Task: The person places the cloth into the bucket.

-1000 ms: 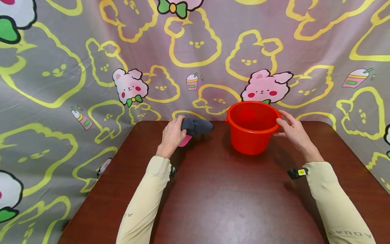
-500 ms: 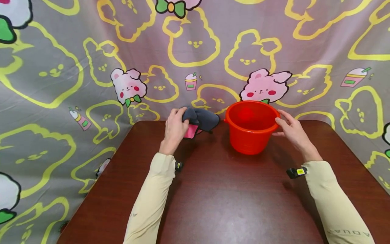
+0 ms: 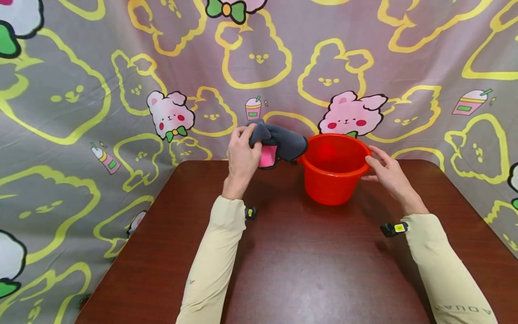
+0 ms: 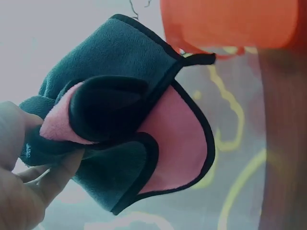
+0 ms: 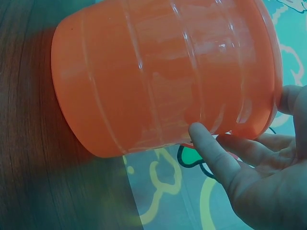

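Note:
My left hand (image 3: 244, 155) pinches a folded towel (image 3: 285, 143), dark grey on one side and pink on the other, with black edging. The towel is off the table, and its far end is at the left rim of a red plastic bucket (image 3: 329, 186). A hanging loop (image 4: 200, 59) sticks out from the towel's edge in the left wrist view. The bucket stands upright on the table. My right hand (image 3: 390, 176) holds it at the right side, thumb at the rim and fingers along the outer wall (image 5: 144, 86). The bucket's bottom inside is hidden.
The brown wooden table (image 3: 307, 270) runs back to a hanging curtain (image 3: 279, 58) printed with cartoon rabbits and cups, close behind the bucket. The same cloth covers the left and right sides. A small black device sits on each wrist.
My left hand has lifted the towel off the table and carried it right, to the bucket's left rim. More of the pink side shows. My right hand and the bucket stay in place.

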Action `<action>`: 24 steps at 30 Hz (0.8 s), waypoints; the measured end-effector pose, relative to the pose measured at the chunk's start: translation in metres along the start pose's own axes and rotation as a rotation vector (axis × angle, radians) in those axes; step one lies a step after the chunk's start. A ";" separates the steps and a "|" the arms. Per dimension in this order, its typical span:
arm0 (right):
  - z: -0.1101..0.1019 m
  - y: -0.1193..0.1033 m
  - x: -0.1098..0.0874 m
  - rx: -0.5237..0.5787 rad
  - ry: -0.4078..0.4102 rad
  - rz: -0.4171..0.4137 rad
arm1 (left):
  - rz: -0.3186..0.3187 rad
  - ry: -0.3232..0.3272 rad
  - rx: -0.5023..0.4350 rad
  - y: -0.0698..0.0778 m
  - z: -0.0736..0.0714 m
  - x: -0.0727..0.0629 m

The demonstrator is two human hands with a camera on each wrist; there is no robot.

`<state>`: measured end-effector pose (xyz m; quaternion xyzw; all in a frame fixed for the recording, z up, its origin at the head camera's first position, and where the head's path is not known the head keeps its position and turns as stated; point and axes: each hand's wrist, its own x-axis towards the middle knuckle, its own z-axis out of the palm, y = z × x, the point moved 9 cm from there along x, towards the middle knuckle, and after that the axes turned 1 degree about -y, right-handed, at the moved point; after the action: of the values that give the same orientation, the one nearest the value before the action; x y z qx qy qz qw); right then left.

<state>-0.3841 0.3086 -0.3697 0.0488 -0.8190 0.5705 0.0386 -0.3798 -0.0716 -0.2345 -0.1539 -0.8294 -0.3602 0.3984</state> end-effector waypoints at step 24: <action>0.000 0.000 0.001 0.045 -0.017 -0.019 | 0.056 0.008 -0.241 0.082 0.042 0.010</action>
<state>-0.3853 0.3090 -0.3699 0.0622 -0.8059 0.5877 0.0359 -0.3649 0.0156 -0.2055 -0.2224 -0.7738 -0.4468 0.3901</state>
